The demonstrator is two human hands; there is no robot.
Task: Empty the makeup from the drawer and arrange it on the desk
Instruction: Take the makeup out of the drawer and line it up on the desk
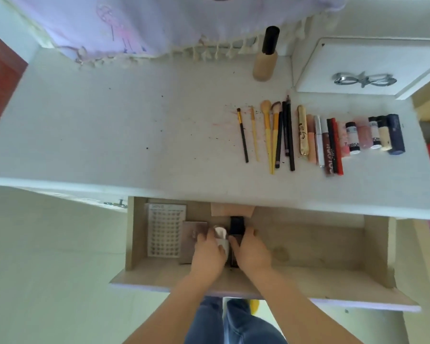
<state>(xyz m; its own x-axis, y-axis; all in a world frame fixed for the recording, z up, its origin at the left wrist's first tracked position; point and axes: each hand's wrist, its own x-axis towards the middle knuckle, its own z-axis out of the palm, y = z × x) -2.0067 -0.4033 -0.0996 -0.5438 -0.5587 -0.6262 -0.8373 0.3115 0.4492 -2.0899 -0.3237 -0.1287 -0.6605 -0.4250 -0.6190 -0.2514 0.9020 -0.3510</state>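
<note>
Both hands were down in the open drawer (308, 242), side by side near its left-centre. The left hand (209, 254) had its fingers (210, 234) curled round a small white, pale-pink-topped item (221, 235), likely a sponge or small pot; identity could not be settled. The right hand (252, 252) gripped a dark rectangular compact (236, 225), thumb on its left edge, fingers on the right edge.

Handling, as judged: the compact looked rigid, flat and light, probably hinged and with a smooth case, so a grip across the two long edges seemed sound; pressed powder inside would crack if dropped. The white item looked soft or very light, needing only a gentle pinch.

Other items in the drawer: a brownish flat palette (193, 230) partly under the left hand, a clear blister sheet of small dots (164, 232) at far left, and a beige card (227, 211) at the back.

Pose: both forearms reached straight forward from the bottom of the view, wrists roughly level, palms down, knuckles toward the camera.

On the desk (109, 135), a row of brushes and pencils (271, 135) lay beside a row of tubes and lipsticks (345, 137); a foundation bottle (266, 55) stood upright behind. Bare surface lay left of the brushes, a reasonable spot for the flat pieces.
</note>
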